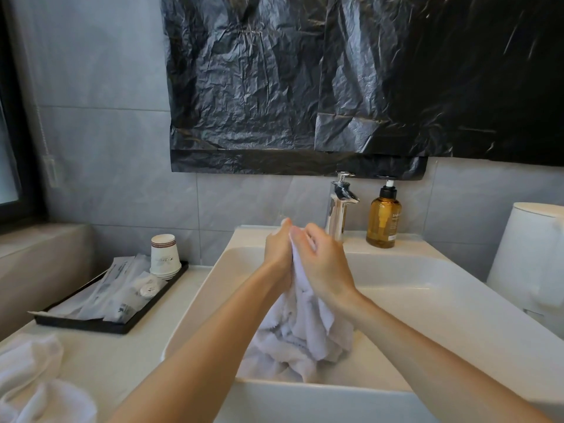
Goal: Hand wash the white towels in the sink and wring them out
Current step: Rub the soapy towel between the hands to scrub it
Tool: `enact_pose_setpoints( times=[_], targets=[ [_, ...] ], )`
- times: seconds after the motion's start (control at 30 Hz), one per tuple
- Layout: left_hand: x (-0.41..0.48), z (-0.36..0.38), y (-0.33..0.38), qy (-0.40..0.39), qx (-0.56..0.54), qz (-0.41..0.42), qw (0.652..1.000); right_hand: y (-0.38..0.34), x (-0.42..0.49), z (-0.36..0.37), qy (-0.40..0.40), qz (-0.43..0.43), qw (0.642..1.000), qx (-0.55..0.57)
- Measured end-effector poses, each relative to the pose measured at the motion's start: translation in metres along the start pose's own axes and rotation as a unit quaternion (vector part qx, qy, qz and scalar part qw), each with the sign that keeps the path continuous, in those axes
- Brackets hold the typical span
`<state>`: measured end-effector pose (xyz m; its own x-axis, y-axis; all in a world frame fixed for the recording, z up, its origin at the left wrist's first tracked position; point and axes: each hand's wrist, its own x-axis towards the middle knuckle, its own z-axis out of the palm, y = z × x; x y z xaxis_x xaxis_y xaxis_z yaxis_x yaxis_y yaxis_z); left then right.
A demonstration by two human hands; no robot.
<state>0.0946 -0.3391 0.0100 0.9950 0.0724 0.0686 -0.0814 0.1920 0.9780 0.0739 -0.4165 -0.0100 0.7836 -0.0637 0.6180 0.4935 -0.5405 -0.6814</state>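
1. White towel (302, 328) hangs bunched between both hands over the middle of the sink (433, 303). Its top is gathered up in the hands, and its lower folds trail down into the basin, heaped toward the near wall.
2. The left hand (278, 254) is curled round the towel's upper part from the left, with its fingers wrapped on the cloth.
3. The right hand (324, 265) closes on the same bunch from the right, just beside the left hand, its fingers bent over the cloth.
4. Both bare forearms reach in from the near edge and meet above the basin.
5. A chrome faucet (339, 206) stands on the sink's far rim, directly behind the hands.
6. An amber pump bottle (383, 221) with a black pump stands just right of the faucet on the same far ledge.
7. Left of the sink, on the pale countertop (128, 361), a black tray (100, 326) holds a stack of paper cups (163, 254) at its far end. Wrapped toiletry packets (122, 290) lie along the rest of the tray.
8. A second white towel (33, 383) lies crumpled on the countertop's near left corner, well apart from the sink.
9. Black plastic sheeting (305, 87) covers the grey tiled wall above the faucet.
10. A white toilet tank (528, 257) stands at the far right.
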Motion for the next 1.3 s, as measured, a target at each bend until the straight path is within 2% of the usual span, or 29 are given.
enact_pose_setpoints(
  times=[0.13, 0.3, 0.47, 0.63, 0.77, 0.8, 0.93, 1.1, 1.2, 1.23, 1.3],
  targets=[
    [-0.005, 0.004, 0.002, -0.019, 0.002, -0.008, 1.000, -0.001, 0.024, -0.006, 0.066, 0.091, 0.993, 0.026],
    [-0.002, 0.000, 0.002, -0.001, -0.018, 0.003, 1.000, 0.003, 0.003, -0.001, 0.003, 0.002, 1.000, 0.015],
    [-0.008, 0.007, 0.004, -0.030, 0.001, -0.011, 0.999, -0.002, 0.022, -0.009, 0.065, 0.103, 0.992, 0.033],
    [-0.002, 0.004, 0.002, 0.003, 0.007, 0.002, 1.000, -0.004, 0.001, -0.004, 0.018, 0.011, 1.000, 0.019],
    [-0.006, 0.007, 0.002, -0.015, 0.039, -0.001, 0.999, 0.005, 0.025, -0.007, 0.062, 0.120, 0.991, 0.021],
    [-0.006, 0.008, 0.002, -0.019, 0.045, 0.006, 0.999, 0.006, 0.022, -0.008, 0.067, 0.119, 0.990, 0.022],
    [0.000, 0.003, 0.001, 0.007, 0.015, 0.020, 1.000, -0.002, 0.000, -0.003, 0.009, 0.004, 1.000, 0.010],
    [-0.007, 0.007, 0.002, -0.045, 0.026, 0.023, 0.998, 0.008, 0.023, -0.008, 0.087, 0.090, 0.992, -0.001],
    [-0.003, 0.006, 0.006, -0.070, 0.026, 0.034, 0.997, 0.012, 0.015, -0.016, 0.045, 0.060, 0.995, -0.071],
    [-0.001, 0.004, 0.008, -0.072, 0.026, 0.046, 0.996, 0.014, 0.013, -0.018, 0.020, 0.063, 0.989, -0.135],
    [0.002, -0.001, 0.012, -0.064, 0.040, 0.086, 0.993, 0.020, 0.015, -0.024, -0.014, 0.094, 0.955, -0.282]
  ],
)
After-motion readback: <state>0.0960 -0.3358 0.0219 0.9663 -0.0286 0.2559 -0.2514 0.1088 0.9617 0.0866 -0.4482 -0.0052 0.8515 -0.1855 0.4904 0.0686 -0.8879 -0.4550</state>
